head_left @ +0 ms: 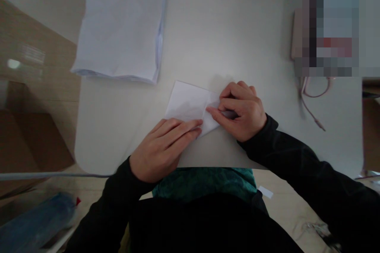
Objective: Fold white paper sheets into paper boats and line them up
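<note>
We lay our left hand (166,147) flat, fingers close together, on the near side of the folded paper (188,97); it lies on the table (225,35) just beyond that hand, long axis roughly left to right; our right hand (245,110) curls over its right end, perhaps pinching, we cannot quite tell.

A white table (190,39) with rounded front corners carries most things here. On its left part lies a stack of white paper (124,27) — creased on top, its edges uneven. A smaller folded paper (187,99) lies near the front edge, about midway along. Toward the right rests a pale pink cord (311,112) — partly looped. The beige floor (56,91) bears a brown cardboard box (49,138) at left.
</note>
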Demonstrator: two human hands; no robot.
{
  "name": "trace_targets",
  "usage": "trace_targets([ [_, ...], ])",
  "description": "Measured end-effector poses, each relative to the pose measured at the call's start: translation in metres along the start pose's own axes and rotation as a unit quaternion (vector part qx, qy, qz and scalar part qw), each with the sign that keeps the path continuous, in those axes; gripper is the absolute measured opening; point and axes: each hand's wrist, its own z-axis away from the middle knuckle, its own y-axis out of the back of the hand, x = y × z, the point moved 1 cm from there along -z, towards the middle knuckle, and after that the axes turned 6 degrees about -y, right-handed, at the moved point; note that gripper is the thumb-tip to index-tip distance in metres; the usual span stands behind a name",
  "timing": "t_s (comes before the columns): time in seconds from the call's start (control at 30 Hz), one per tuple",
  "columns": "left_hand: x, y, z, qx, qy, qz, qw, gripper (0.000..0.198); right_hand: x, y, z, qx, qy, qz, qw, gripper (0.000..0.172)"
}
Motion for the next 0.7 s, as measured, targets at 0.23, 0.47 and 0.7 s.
trace_targets([
  [0.23,0.002,-0.002,-0.003,0.000,-0.011,0.000,1.000,0.034,0.000,-0.001,0.000,0.008,-0.001,-0.010,1.000,0.035],
  [0.47,0.010,-0.006,-0.009,0.006,0.002,-0.015,1.000,0.026,0.005,-0.001,-0.001,0.017,0.010,-0.041,0.999,0.034],
  [0.7,0.009,-0.009,-0.009,0.019,-0.008,-0.012,1.000,0.025,0.008,-0.002,-0.001,0.032,0.023,-0.060,0.997,0.031],
])
